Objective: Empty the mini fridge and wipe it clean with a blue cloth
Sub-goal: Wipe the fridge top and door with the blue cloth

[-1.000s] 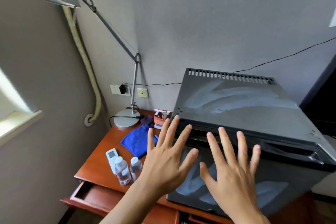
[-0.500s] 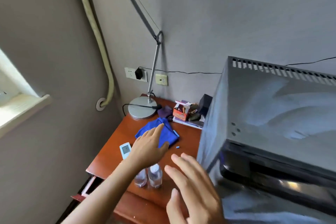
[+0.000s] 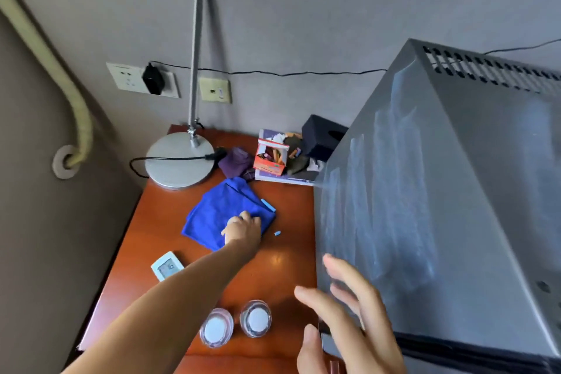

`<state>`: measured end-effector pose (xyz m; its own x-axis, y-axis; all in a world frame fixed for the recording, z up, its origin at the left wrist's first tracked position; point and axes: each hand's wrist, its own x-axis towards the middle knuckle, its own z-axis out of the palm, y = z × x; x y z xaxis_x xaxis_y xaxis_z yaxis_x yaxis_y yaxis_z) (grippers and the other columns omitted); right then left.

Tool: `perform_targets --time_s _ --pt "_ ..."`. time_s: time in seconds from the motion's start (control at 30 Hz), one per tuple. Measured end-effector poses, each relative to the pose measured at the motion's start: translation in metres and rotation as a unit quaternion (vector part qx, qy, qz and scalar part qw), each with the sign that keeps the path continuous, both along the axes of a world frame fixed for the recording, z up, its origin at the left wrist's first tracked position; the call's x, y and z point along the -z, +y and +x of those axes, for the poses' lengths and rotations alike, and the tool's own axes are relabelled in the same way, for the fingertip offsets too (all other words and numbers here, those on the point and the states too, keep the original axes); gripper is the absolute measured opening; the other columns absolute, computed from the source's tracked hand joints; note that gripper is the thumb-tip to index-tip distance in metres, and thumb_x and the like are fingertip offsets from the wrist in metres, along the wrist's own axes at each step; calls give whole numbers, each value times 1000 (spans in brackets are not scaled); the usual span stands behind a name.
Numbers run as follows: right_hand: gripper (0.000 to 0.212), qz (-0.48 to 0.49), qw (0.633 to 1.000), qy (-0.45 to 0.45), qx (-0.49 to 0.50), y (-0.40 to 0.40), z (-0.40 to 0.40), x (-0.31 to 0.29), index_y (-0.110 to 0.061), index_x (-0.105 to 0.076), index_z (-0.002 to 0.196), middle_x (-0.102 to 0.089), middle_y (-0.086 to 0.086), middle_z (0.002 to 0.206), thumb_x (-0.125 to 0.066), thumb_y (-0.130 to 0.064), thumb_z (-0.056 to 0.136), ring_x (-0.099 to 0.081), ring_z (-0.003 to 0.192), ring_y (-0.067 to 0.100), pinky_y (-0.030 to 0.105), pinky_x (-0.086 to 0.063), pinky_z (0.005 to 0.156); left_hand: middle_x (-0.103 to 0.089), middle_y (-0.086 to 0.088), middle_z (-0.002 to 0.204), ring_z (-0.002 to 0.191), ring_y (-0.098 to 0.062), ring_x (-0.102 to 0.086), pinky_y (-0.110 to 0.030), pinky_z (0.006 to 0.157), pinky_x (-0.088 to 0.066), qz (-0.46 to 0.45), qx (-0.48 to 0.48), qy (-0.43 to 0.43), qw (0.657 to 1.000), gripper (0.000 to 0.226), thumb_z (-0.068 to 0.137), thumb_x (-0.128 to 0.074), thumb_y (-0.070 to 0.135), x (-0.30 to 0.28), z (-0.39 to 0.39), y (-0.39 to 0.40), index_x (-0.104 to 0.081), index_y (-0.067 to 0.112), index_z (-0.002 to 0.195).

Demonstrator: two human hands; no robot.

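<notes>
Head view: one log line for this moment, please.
left hand on blue cloth | right hand open beside mini fridge

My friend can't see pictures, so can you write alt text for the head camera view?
A person's left hand reaches onto a blue cloth lying on a wooden desk, while the right hand hovers open beside a grey mini fridge. Two water bottles, a small white device and a lamp base also sit on the desk.

The wooden desk [image 3: 170,218] carries a blue cloth [image 3: 212,218], lamp base [image 3: 179,161], two bottles [image 3: 235,323], thermometer [image 3: 167,266] and mini fridge [image 3: 440,206].
</notes>
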<state>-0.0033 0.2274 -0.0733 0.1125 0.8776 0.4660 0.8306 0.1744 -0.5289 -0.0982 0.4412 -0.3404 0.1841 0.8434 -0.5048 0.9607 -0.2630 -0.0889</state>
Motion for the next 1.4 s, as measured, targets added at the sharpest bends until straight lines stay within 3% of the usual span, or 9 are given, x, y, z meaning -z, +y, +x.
perform_targets --time_s 0.23,0.47,0.6,0.77,0.9,0.97,1.1,1.23,1.4 --pt "41 21 999 44 5 -4 11 -2 -20 -78 80 -64 6 126 -60 8 55 -68 109 14 32 -58 85 -69 -13 121 111 -35 -68 -41 91 -51 68 -142 -148 976 32 97 -44 22 -39 -42 12 -55 16 127" --pt "41 60 993 88 -59 -25 19 -20 -24 -76 89 -63 -6 128 -65 6 63 -65 109 9 18 -50 90 -61 -13 77 82 -35 -57 -37 69 -40 163 -374 -480 776 33 67 -35 24 -207 -86 -17 -59 4 80" --pt "50 91 985 104 -107 -50 31 -47 -27 -74 103 -61 -16 127 -69 3 64 -64 112 3 17 -49 92 -48 -2 63 65 -21 -44 -34 59 -35 215 -298 -613 699 29 71 -55 40 -327 -71 -82 -52 11 71" --pt "72 149 965 131 -170 -86 56 -114 -30 -56 138 -51 -19 143 -70 -11 70 -55 129 6 24 -50 98 -72 -12 82 66 -22 -64 -36 56 -53 224 -123 -729 635 32 75 -76 52 -444 -12 -184 -68 27 94" --pt "94 203 950 159 -177 -106 102 -180 -23 -28 158 -31 0 160 -73 -46 79 -31 150 15 37 -37 117 -77 -14 93 74 -32 -73 -51 60 -59 215 -12 -749 627 21 93 -72 42 -503 62 -253 -70 23 104" --pt "112 194 957 127 -174 -115 137 -206 -25 -16 161 -24 3 163 -78 -59 74 -22 153 17 42 -31 120 -77 -11 88 69 -25 -73 -38 54 -58 180 41 -755 629 15 98 -68 33 -519 102 -278 -70 19 104" --pt "113 206 959 134 -140 -131 211 -223 -35 -15 159 -36 -10 158 -81 -60 71 -40 143 5 32 -43 112 -77 -5 82 69 -14 -71 -22 56 -55 124 96 -776 611 17 97 -64 21 -537 169 -303 -66 7 106" --pt "89 209 966 120 -93 -138 288 -215 -47 -28 153 -63 -20 135 -82 -42 83 -64 118 4 38 -57 92 -74 -22 101 93 -20 -71 -37 74 -60 67 160 -764 621 28 97 -59 20 -528 227 -311 -62 2 118" --pt "69 223 967 108 54 -146 394 -218 -63 -40 138 -53 -54 112 -71 -57 77 -50 105 -30 -1 -39 87 -69 16 124 119 -1 -63 -19 99 -47 184 230 -654 696 29 102 -53 34 -488 277 -303 -64 25 128"
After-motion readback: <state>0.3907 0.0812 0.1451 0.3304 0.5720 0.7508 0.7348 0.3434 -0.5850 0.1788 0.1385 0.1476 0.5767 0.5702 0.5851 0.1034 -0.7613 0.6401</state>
